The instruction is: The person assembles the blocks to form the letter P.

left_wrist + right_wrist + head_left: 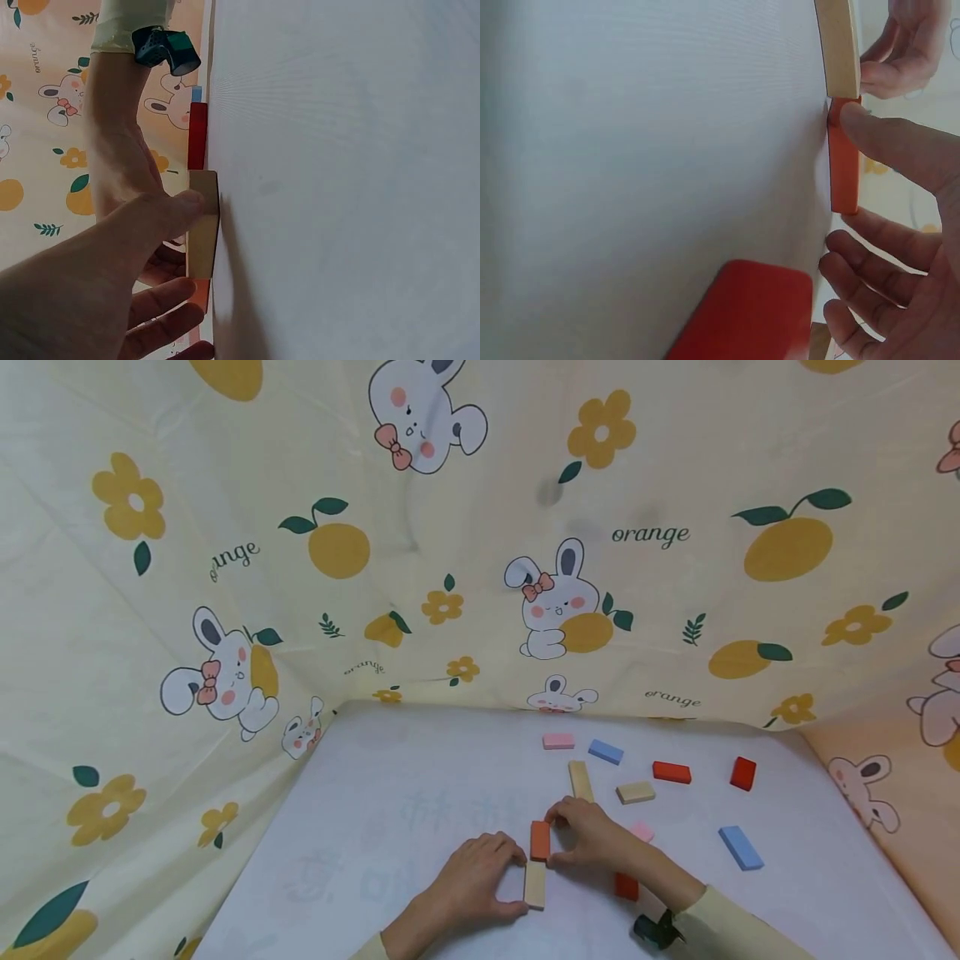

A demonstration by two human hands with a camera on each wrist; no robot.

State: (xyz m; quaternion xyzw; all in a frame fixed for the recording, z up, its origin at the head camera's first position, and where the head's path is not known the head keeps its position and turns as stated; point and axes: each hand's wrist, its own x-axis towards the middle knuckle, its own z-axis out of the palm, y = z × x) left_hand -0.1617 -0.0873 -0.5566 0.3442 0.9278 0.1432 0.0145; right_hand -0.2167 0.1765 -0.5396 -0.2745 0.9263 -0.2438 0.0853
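A plain wooden block [535, 887] and an orange block [540, 841] lie end to end in one line on the white table. My left hand [476, 878] holds the wooden block from the left, thumb at its near end and index finger by its far end. From the right, my right hand [592, 835] spans the orange block lengthwise. In the right wrist view its thumb lies on the orange block [845, 169] near the joint, and the index fingertip touches the opposite end. The left wrist view shows the left thumb against the wooden block [201, 244].
Beyond the right hand lie another wooden block [581, 779], a pink block [558, 742], a blue block [606, 752] and red blocks [671, 772]. A red block [626, 886] sits under the right forearm, and a blue one [741, 847] farther right. A patterned cloth [480, 635] borders the table [360, 777].
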